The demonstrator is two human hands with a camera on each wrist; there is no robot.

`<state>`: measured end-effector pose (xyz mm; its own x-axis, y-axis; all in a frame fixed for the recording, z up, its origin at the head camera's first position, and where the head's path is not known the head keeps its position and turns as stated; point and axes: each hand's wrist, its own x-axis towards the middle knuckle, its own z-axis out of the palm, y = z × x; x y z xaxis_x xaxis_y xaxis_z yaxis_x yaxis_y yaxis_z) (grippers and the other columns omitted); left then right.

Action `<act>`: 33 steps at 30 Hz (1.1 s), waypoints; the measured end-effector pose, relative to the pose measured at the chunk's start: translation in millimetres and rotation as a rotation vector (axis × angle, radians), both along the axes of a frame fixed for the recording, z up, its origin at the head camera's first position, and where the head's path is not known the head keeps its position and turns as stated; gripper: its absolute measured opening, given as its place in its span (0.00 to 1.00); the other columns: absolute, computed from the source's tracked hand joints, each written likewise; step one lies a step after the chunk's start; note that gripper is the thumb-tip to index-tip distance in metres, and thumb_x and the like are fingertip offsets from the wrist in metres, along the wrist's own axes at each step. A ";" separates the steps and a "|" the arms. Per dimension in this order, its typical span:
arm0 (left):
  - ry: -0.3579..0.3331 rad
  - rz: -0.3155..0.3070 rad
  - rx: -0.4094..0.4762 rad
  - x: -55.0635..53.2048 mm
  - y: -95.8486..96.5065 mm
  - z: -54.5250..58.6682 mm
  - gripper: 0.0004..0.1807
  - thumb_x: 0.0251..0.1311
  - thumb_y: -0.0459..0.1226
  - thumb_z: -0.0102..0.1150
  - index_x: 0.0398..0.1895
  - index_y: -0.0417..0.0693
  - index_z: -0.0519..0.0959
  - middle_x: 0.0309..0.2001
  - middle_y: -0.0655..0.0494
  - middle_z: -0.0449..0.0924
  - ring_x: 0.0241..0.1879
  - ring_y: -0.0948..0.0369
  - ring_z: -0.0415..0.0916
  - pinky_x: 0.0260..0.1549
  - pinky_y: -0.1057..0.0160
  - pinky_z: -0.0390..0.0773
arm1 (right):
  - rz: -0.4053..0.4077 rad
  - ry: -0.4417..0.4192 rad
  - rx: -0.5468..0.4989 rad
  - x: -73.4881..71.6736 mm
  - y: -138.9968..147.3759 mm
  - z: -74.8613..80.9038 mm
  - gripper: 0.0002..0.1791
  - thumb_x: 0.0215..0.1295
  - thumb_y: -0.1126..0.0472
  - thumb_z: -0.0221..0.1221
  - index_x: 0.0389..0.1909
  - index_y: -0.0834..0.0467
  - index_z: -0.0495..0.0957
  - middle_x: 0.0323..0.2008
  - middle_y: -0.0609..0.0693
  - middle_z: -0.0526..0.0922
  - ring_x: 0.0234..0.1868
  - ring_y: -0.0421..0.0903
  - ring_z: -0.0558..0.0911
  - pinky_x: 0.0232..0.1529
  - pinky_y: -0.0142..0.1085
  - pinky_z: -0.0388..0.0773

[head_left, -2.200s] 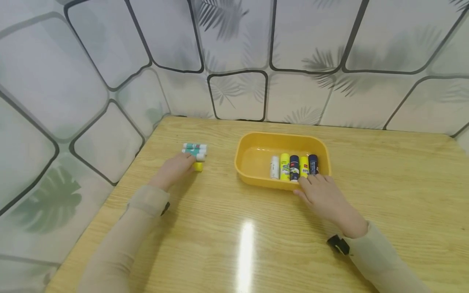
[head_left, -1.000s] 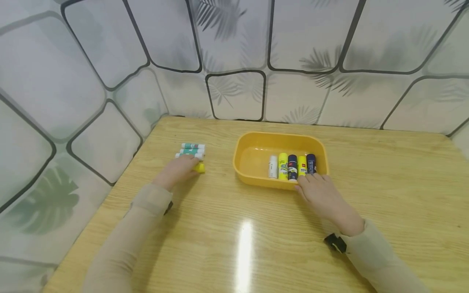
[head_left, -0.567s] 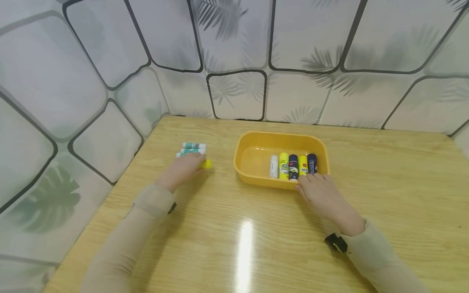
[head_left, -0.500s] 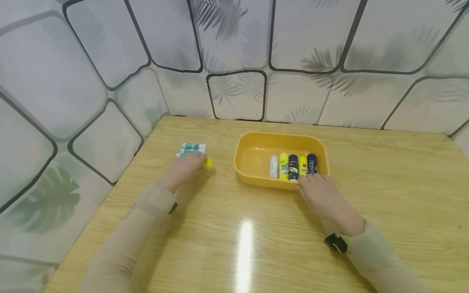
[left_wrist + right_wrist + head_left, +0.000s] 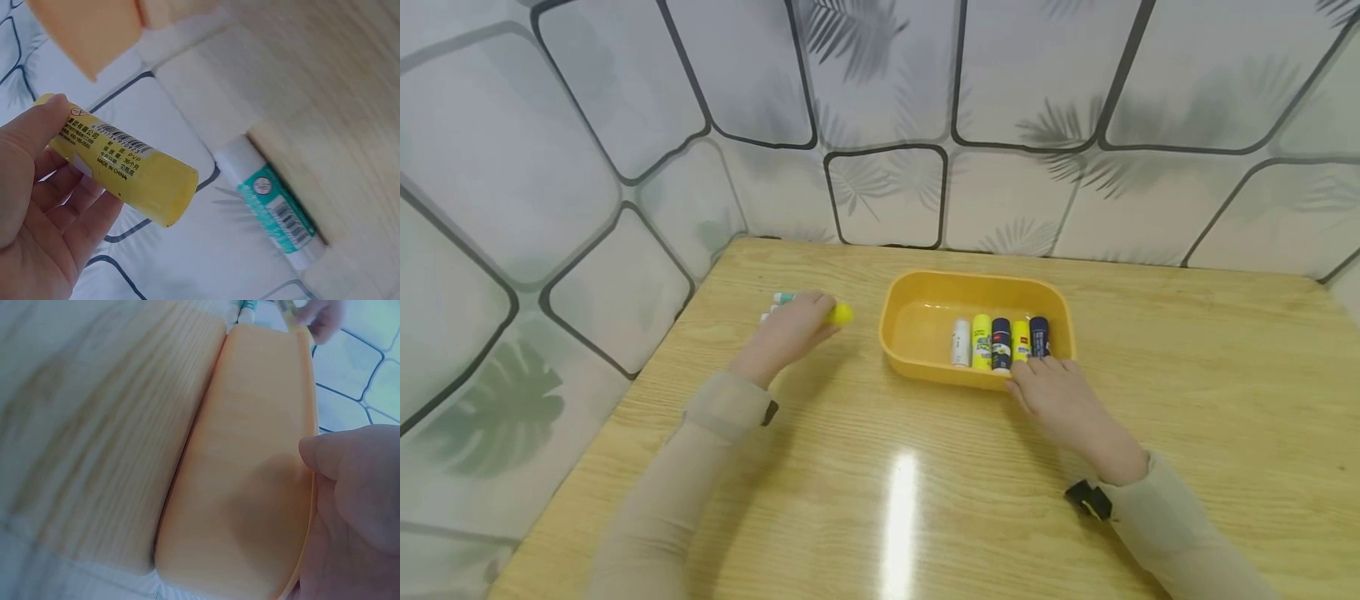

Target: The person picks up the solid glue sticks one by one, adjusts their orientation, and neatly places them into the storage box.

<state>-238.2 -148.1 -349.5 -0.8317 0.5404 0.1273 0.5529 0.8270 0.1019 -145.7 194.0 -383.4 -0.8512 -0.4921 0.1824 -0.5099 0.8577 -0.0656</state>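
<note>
My left hand (image 5: pixel 793 329) pinches a yellow glue stick (image 5: pixel 125 156) between thumb and fingers, raised off the table at the left. Under and behind that hand lie green-and-white glue sticks (image 5: pixel 784 297), mostly hidden in the head view; one green-and-white glue stick (image 5: pixel 275 209) shows whole in the left wrist view. On the right, my right hand (image 5: pixel 1063 408) grips the near rim of a yellow-orange plastic tray (image 5: pixel 925 370), thumb on the outer wall. Inside, side by side, stand a white glue stick (image 5: pixel 961 342), yellow ones (image 5: pixel 981 340) and navy ones (image 5: pixel 1001 343).
The wooden table (image 5: pixel 835 467) carries a bright strip of reflected light. A patterned wall covering (image 5: pixel 880 200) rises along the table's back and left edges. The tray's left part is bare, its glue sticks grouped toward the right.
My left hand has lifted the yellow glue stick from beside the green-and-white ones and moved right and away toward the tray, now covering most of those sticks. The right hand stays on the tray rim.
</note>
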 end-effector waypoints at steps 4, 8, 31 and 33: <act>0.005 0.009 0.058 -0.9 6.2 7.1 0.12 0.57 0.40 0.55 0.38 0.40 0.70 0.33 0.50 0.71 0.31 0.57 0.68 0.32 0.61 0.71 | -0.001 0.009 0.000 0.5 0.8 -0.7 0.09 0.62 0.59 0.51 0.24 0.56 0.65 0.21 0.48 0.66 0.26 0.49 0.68 0.30 0.43 0.61; 0.016 0.014 0.105 -1.7 13.4 13.7 0.13 0.58 0.40 0.54 0.39 0.40 0.70 0.35 0.50 0.72 0.33 0.57 0.69 0.35 0.60 0.71 | 0.004 0.013 -0.001 1.2 1.4 -0.8 0.09 0.62 0.59 0.51 0.24 0.56 0.64 0.21 0.48 0.65 0.26 0.49 0.68 0.29 0.42 0.61; -0.036 0.064 0.764 -3.9 68.2 27.6 0.17 0.58 0.38 0.54 0.46 0.35 0.70 0.40 0.47 0.73 0.40 0.57 0.72 0.33 0.67 0.75 | -0.001 0.023 0.004 -0.6 0.3 -3.6 0.10 0.61 0.58 0.52 0.24 0.56 0.64 0.21 0.48 0.66 0.26 0.49 0.68 0.31 0.42 0.62; -0.029 0.072 0.799 -5.5 72.8 24.9 0.17 0.58 0.38 0.54 0.45 0.34 0.71 0.39 0.46 0.74 0.40 0.56 0.72 0.35 0.66 0.74 | -0.002 0.019 0.003 0.4 -0.3 -1.6 0.10 0.61 0.58 0.52 0.24 0.56 0.64 0.21 0.48 0.66 0.26 0.49 0.68 0.30 0.43 0.62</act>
